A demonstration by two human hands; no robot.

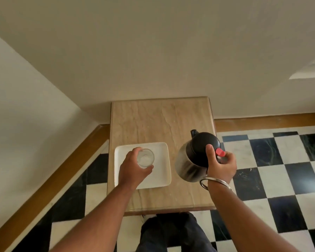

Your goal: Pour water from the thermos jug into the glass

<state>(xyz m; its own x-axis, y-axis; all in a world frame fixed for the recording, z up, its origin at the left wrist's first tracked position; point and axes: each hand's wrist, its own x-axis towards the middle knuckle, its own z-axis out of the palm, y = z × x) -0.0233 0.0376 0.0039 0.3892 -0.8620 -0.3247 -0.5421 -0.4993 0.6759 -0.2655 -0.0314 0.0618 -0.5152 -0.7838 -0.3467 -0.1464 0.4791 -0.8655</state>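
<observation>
A clear glass (145,158) stands upright over a white square plate (162,177), and my left hand (133,170) is wrapped around its left side. To the right, a steel thermos jug (191,160) with a black lid and a red lever stands upright on a narrow marble table (153,120). My right hand (220,166) grips the jug's handle, thumb resting on the black lid beside the red lever. The spout points away from me, and no water is flowing. I cannot tell whether the glass holds water.
The table is set against a cream wall in a corner. A black-and-white checkered floor lies on both sides, with a brown skirting along the walls. My dark-trousered legs are just below the table's near edge. A metal bangle (215,181) circles my right wrist.
</observation>
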